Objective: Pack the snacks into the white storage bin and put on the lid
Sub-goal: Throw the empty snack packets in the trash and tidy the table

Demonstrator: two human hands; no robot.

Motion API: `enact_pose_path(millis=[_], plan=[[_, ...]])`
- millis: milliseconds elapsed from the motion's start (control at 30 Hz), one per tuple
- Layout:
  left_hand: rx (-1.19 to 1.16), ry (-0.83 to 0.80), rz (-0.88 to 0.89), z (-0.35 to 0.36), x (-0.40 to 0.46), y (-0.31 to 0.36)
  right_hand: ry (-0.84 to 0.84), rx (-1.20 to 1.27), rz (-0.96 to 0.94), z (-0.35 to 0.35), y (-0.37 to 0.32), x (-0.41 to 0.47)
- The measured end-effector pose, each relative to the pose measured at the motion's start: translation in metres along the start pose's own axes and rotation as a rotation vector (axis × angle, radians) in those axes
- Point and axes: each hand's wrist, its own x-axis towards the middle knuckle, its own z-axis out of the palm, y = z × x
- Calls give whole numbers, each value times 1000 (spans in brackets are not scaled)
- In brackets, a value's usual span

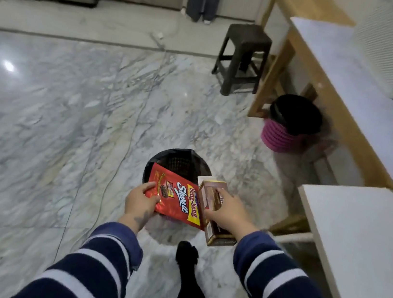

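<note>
My left hand (139, 200) pinches the near left corner of a red Beng-Beng Share It snack bag (178, 197). My right hand (228, 212) grips a brown and gold snack box (208, 201) whose top flap is open. Both snacks hang right above a round basket with a black liner (178, 162) that stands on the marble floor just in front of me. No white storage bin and no lid are in view.
A white table (365, 248) fills the right foreground. Behind it runs a wooden bench with a pale top (350, 89). A pink basket with a black bag (292, 123) and a dark plastic stool (243, 57) stand beside it. A cable (124, 153) crosses the floor.
</note>
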Motion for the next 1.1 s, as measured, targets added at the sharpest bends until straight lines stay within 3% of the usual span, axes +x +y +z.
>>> enact_pose_path(millis=[300,500,767,1100], plan=[[-26,40,-177,61,161,2,-193,-43,102,53,-14,217],[65,5,-241,96,234,-18,-251,-48,121,90,-13,312],[334,-86,-278,89,247,-9,-360,-104,108,95,-23,330],[448,-212,-109,66,220,50,-265,-133,62,38,-48,290]])
